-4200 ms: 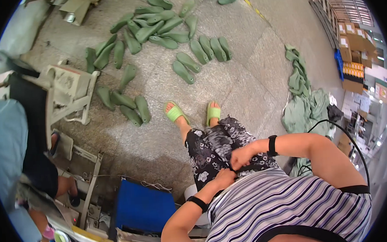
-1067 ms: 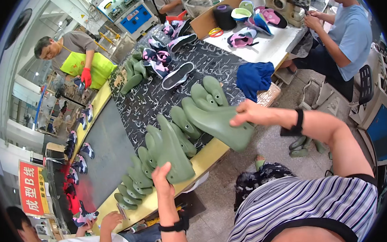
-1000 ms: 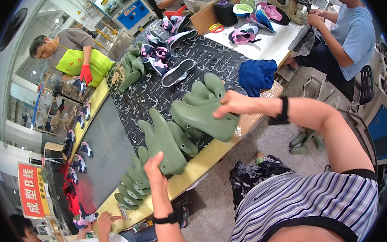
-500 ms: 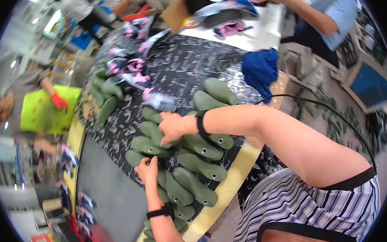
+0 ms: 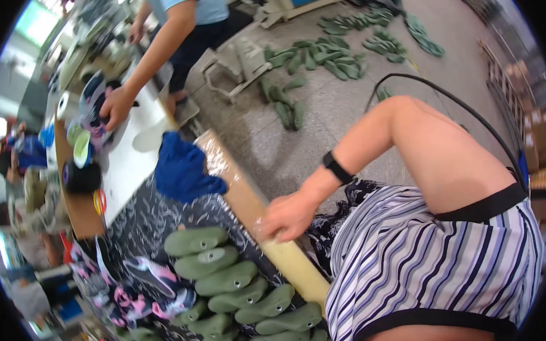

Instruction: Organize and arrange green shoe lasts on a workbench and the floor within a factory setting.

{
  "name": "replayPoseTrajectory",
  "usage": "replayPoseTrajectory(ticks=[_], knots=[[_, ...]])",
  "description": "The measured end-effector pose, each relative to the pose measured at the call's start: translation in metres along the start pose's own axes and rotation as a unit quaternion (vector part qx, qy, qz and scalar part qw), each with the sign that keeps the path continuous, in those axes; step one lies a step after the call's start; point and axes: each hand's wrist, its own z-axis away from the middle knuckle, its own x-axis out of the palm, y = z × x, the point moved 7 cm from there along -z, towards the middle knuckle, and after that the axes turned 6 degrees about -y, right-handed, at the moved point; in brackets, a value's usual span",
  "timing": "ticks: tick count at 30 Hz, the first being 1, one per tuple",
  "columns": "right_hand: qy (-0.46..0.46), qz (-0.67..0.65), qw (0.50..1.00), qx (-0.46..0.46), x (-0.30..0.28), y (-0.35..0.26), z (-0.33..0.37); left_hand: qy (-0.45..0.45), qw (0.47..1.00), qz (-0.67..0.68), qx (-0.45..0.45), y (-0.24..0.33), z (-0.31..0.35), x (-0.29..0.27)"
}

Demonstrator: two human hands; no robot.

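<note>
Right hand [image 5: 286, 218] moved — off lasts [image 5: 229, 279], over table [image 5: 301, 274]

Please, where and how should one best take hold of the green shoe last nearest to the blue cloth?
I would grip the green shoe last by its end nearer the hole, coming from the yellow table edge with the right hand: that rounded end faces there. A neighbouring last lies close along one side, so room there may be tight.
</note>
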Motion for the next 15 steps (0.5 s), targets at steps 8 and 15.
replayPoseTrajectory(ticks=[8,15], knots=[[-0.17,-0.164,0.93,0.281,0.123,0.105,0.295,-0.255,0.857,0.28,0.348,0.343,0.123,0.105],[0.109,-0.253,0.871,0.406,0.099,0.118,0.497,-0.441,0.671,-0.029,0.596,0.459,0.367,0.328]])
